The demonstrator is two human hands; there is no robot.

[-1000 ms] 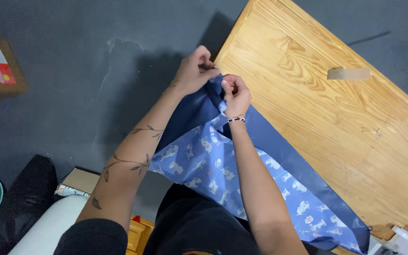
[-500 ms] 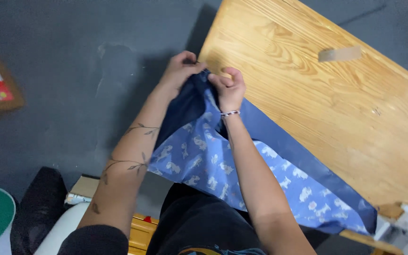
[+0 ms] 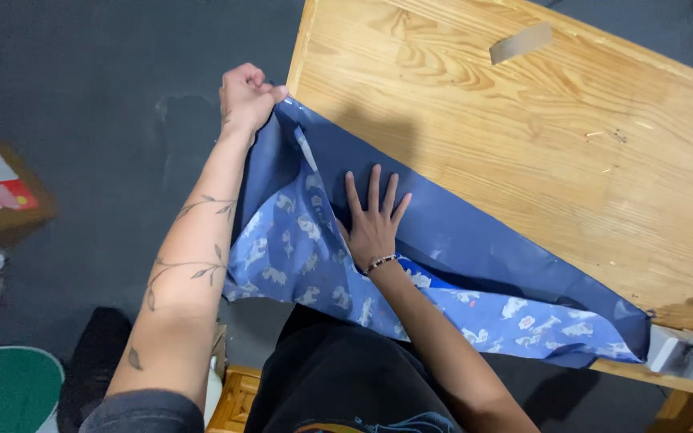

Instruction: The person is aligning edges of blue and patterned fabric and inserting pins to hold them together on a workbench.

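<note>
Change: a moment ago both hands were bunched together at the corner of the cloth; since then the right hand has come off it and moved down toward 6 o'clock, and the cloth now lies spread wider along the worktop edge.
Left hand: the left hand (image 3: pixel 246 98) is closed in a fist, pinching the corner of the blue fabric (image 3: pixel 459 240) just off the corner of the worktop, at about 11 o'clock in the view.
Right hand: the right hand (image 3: pixel 374 227) lies palm down on the fabric, fingers spread and pointing to 12 o'clock; a beaded bracelet (image 3: pixel 382 261) sits at the wrist.
Fabric: plain dark blue on the side lying up on the wood, lighter blue with small white figures where it folds over toward the person; it runs from the held corner down to about 4 o'clock, along the near edge of the worktop, partly hanging over it.
Worktop: the wooden worktop (image 3: pixel 539 136) fills the upper right; a strip of tan tape (image 3: pixel 520 42) lies on it at 1 o'clock, well apart from the fabric.
Floor: dark grey floor (image 3: pixel 82 96) to the left, with a cardboard box (image 3: pixel 2 196) at 9 o'clock and a round green object (image 3: pixel 6 389) at 7 o'clock.
</note>
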